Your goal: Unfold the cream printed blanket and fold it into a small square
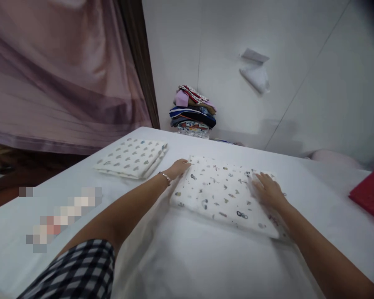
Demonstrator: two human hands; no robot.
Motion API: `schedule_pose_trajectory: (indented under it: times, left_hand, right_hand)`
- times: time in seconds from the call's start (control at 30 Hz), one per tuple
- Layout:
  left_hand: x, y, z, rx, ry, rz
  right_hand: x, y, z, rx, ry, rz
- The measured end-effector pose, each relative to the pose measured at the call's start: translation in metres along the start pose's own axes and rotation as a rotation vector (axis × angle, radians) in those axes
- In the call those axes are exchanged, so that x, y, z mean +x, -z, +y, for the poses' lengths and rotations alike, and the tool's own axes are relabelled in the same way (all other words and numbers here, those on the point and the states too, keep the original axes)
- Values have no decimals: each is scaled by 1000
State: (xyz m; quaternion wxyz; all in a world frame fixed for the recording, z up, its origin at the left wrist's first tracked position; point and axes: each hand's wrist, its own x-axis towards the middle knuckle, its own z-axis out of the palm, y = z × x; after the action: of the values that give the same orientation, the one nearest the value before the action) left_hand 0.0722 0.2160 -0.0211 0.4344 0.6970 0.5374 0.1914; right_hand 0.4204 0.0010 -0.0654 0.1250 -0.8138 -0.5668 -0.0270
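Observation:
A folded white cloth (218, 191) with small grey and mustard prints lies flat on the white table in front of me. Thin see-through plastic (156, 224) seems to surround it and spreads toward me. My left hand (178, 168), with a bracelet at the wrist, has its fingers closed at the cloth's far left corner. Over the cloth's right edge rests my right hand (269, 189), fingers stretched out and slightly blurred. Left of my left hand lies another folded white cloth (132, 158) with grey cloud-like prints.
The white table (237, 265) reaches to the wall. A stack of folded clothes (193, 112) stands past its far edge. Red fabric (370, 193) lies at the right. A pink curtain (65, 74) hangs at the left. White paper or plastic (255, 72) is on the wall.

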Motion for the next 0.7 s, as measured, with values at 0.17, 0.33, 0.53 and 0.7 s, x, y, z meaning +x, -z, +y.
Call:
schedule_pose_trajectory:
  times: [0.17, 0.33, 0.53, 0.7]
  left_hand:
    - [-59, 10, -14, -119, 91, -36]
    - [-99, 6, -30, -100, 37, 5]
    - [-119, -19, -43, 176, -122, 139]
    - [-127, -23, -47, 339, -194, 241]
  right_hand:
    - [-58, 17, -31, 126, 91, -150]
    - [-100, 11, -30, 17, 61, -169]
    - [-112, -3, -22, -67, -1, -111]
    - [-115, 9, -19, 14, -12, -137]
